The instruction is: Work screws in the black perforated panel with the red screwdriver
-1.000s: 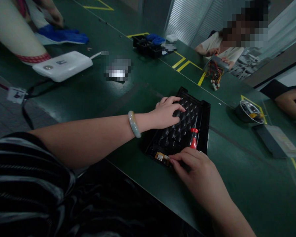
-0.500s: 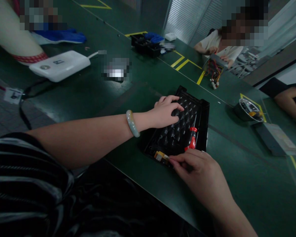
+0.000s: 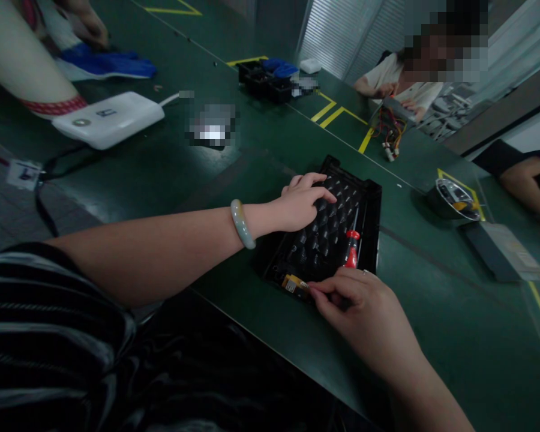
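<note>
A black plastic panel point(image 3: 324, 225) with a raised diamond pattern lies on the table in front of me. My left hand point(image 3: 303, 204) rests across its far left part, fingers spread and nothing gripped. Low at the panel's near edge, my right hand point(image 3: 360, 315) pinches the end of a small yellow part with silvery port-like pieces point(image 3: 294, 284) between thumb and forefinger. Its pinched end is partly hidden by the fingertips. A red and black screwdriver point(image 3: 351, 247) lies in the panel just above my right hand, its shaft pointing away from me.
A white power bank-like box point(image 3: 110, 122) and a blurred-out device point(image 3: 212, 126) lie at left. Farther back are a black divided tray point(image 3: 263, 84) and a co-worker handling a wired metal box point(image 3: 393, 114). A metal bowl of parts point(image 3: 452, 199) and a grey box point(image 3: 499, 252) are at right.
My right hand has shifted very slightly and still pinches the yellow part. My left hand stays in place. At the upper left, a co-worker's hand now shows above the blue glove.
</note>
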The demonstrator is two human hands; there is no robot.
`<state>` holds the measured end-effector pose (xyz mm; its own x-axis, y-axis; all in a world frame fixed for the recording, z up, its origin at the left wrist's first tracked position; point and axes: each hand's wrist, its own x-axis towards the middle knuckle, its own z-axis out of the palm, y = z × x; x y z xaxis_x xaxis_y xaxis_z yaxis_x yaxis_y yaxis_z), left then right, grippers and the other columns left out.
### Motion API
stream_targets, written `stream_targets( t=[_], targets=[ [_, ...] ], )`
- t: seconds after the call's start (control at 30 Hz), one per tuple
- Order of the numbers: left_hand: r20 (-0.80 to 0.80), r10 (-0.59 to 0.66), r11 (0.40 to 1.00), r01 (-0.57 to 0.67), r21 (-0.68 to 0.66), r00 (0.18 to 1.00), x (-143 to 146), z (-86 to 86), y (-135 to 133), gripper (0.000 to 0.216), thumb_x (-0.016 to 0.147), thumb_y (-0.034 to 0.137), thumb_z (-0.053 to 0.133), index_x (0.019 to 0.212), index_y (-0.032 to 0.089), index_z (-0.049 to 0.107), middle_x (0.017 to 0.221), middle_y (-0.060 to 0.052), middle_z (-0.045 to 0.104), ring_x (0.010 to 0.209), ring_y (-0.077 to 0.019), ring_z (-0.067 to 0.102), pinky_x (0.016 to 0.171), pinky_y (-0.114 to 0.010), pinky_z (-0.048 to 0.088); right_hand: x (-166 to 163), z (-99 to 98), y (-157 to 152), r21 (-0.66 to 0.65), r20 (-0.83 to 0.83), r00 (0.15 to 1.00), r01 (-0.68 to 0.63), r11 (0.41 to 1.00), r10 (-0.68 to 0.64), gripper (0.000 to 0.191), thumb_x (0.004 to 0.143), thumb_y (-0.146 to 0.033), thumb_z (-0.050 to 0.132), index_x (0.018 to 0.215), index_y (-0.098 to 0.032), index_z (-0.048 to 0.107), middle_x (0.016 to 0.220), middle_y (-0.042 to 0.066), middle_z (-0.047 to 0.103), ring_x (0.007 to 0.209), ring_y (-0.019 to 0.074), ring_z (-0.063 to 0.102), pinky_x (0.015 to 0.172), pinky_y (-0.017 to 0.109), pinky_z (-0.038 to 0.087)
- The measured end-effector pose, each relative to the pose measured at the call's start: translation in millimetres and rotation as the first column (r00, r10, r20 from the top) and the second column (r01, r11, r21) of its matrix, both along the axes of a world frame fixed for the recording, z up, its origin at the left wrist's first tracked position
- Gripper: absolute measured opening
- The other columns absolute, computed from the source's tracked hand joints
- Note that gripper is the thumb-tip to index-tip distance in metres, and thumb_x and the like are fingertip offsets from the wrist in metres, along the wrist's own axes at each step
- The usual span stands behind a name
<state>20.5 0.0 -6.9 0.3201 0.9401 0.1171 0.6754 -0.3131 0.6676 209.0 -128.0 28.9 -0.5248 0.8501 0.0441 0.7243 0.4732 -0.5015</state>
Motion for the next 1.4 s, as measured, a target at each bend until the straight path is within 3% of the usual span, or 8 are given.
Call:
stream_targets(
  t=[0.13, 0.33, 0.57, 0.87, 1.4],
  targets=[
    [0.020, 0.004, 1.000, -0.004, 0.001, 1.000, 0.7, -1.6, 0.2, 0.059, 0.083, 0.002, 0.044, 0.129, 0.031, 0.067, 0.163, 0.000, 0.031, 0.152, -0.0284, 0.025, 0.125, -0.054, 0.025, -3.1, -0.2, 3.4, -0.058, 0.004, 1.000, -0.010, 0.998, 0.010, 0.012, 0.092, -0.016, 0.071, 0.084, -0.023, 0.074, 0.080, -0.005, 0.067, 0.075, 0.0119, 0.060, 0.075, 0.030, 0.043],
    [0.033, 0.002, 1.000, -0.003, 0.018, 0.999, -0.3, -4.5, 2.0, 0.059, 0.082, 0.003, 0.043, 0.129, 0.030, 0.067, 0.162, -0.001, 0.032, 0.152, -0.0292, 0.025, 0.124, -0.056, 0.025, 1.2, 2.1, 4.5, 0.032, 0.046, 0.998, -0.048, 0.998, 0.047, 0.009, 0.091, -0.017, 0.072, 0.087, -0.025, 0.076, 0.075, -0.005, 0.064, 0.070, 0.0125, 0.056, 0.073, 0.032, 0.040],
    [0.028, -0.001, 1.000, 0.001, 0.020, 1.000, 0.0, -4.2, 2.0, 0.058, 0.082, 0.005, 0.043, 0.129, 0.030, 0.067, 0.162, 0.000, 0.032, 0.151, -0.0296, 0.025, 0.124, -0.057, 0.025, -0.7, 0.7, 3.5, -0.110, 0.041, 0.999, 0.005, 0.994, -0.001, 0.011, 0.093, -0.018, 0.069, 0.088, -0.026, 0.076, 0.081, -0.004, 0.067, 0.076, 0.0126, 0.060, 0.077, 0.031, 0.044],
    [0.025, -0.004, 0.999, 0.004, 0.032, 1.000, 1.1, -5.5, 1.9, 0.059, 0.081, 0.003, 0.045, 0.128, 0.030, 0.068, 0.160, 0.000, 0.033, 0.150, -0.0284, 0.027, 0.124, -0.055, 0.026, -0.1, 0.7, -1.3, -0.044, 0.025, 0.997, 0.069, 0.997, -0.068, 0.012, 0.089, -0.016, 0.074, 0.089, -0.028, 0.076, 0.069, -0.006, 0.059, 0.066, 0.0106, 0.055, 0.066, 0.028, 0.039],
    [0.031, -0.015, 0.998, 0.013, 0.059, 0.999, 1.3, -5.1, 1.2, 0.054, 0.082, 0.005, 0.047, 0.126, 0.029, 0.068, 0.159, -0.002, 0.035, 0.150, -0.0298, 0.027, 0.124, -0.056, 0.028, -4.2, 1.7, -0.5, 0.044, 0.052, 0.997, 0.056, 0.997, -0.058, 0.008, 0.089, -0.018, 0.075, 0.090, -0.026, 0.076, 0.068, -0.005, 0.058, 0.066, 0.0119, 0.054, 0.066, 0.030, 0.040]
  ],
)
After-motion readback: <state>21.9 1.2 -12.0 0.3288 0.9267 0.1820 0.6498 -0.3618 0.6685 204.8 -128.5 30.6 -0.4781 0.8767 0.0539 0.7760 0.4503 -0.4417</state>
